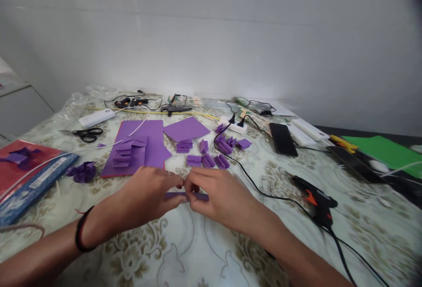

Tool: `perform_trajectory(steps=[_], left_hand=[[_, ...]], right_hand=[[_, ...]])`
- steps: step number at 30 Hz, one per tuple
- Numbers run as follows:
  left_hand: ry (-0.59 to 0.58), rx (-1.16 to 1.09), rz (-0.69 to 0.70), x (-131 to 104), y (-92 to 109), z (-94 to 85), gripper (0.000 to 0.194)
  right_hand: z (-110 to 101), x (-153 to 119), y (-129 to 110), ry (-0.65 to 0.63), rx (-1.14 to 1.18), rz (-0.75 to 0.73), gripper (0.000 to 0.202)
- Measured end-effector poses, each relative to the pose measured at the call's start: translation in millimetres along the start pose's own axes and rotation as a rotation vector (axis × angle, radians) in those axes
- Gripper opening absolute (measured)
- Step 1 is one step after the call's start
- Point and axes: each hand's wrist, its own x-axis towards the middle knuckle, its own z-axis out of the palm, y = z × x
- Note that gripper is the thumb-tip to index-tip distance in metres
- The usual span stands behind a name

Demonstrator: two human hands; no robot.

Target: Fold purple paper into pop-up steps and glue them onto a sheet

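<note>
Your left hand (pixel 145 191) and right hand (pixel 221 192) pinch the purple paper strip (pixel 203 197) over the floral tablecloth (pixel 184 247); it seems light, easily creased (so press softly), best held near its ends.

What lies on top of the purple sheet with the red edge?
Folded purple pieces lie on the purple sheet, and a white cable crosses over it. What the pieces cover cannot be seen.

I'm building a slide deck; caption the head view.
Left hand and right hand hold purple paper over a patterned tablecloth, folded purple pieces beyond.
</note>
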Motion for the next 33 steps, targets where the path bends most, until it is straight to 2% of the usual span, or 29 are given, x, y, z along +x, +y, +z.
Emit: perform_trajectory(steps=[3, 7, 12, 14, 15, 17, 19, 20, 22, 24, 28, 33], left_hand=[[-0.039, 0.004, 0.004, 3.7, 5.2, 6.0, 0.028], [-0.078, -0.106, -0.037, 0.8, 0.5, -14.2, 0.031], [-0.085, -0.286, -0.156, -7.2, -35.1, -41.1, 0.026], [-0.058, -0.419, -0.295, -11.5, -49.6, -41.0, 0.02], [-0.049, -0.468, -0.331, -13.7, -53.7, -37.7, 0.025], [-0.046, -0.536, -0.368, -17.1, -53.5, -25.5, 0.038], [-0.018, -0.615, -0.414, -19.1, -44.7, -9.0, 0.044], [0.04, -0.731, -0.471, -19.6, -38.9, -0.4, 0.044], [0.087, -0.782, -0.493, -20.0, -28.2, 15.1, 0.045], [0.112, -0.813, -0.51, -20.7, -21.7, 27.1, 0.046], [0.102, -0.86, -0.538, -24.7, -21.0, 40.6, 0.048], [-0.018, -0.895, -0.523, -31.7, -24.1, 48.6, 0.044]], right_hand=[[-2.3, 0.5, -2.8, 0.014, 0.021, -0.007, 0.021], [-16.0, -7.6, 1.7, 0.03, 0.122, -0.001, 0.022], [-49.0, -31.0, 20.1, 0.067, 0.187, 0.122, 0.017], [-56.2, -39.9, 28.1, 0.149, 0.172, 0.199, 0.014], [-56.0, -42.9, 31.2, 0.196, 0.184, 0.234, 0.011], [-46.3, -45.2, 34.3, 0.255, 0.275, 0.301, 0.007], [-26.2, -42.8, 34.0, 0.238, 0.459, 0.371, 0.017], [-13.9, -40.6, 33.0, 0.225, 0.573, 0.399, 0.025], [10.6, -35.8, 30.3, 0.113, 0.827, 0.396, 0.037], [30.2, -32.6, 27.5, 0.054, 0.967, 0.427, 0.045], [48.6, -33.9, 23.1, 0.053, 0.995, 0.48, 0.048], [53.2, -39.4, 19.7, 0.099, 0.992, 0.53, 0.042]])
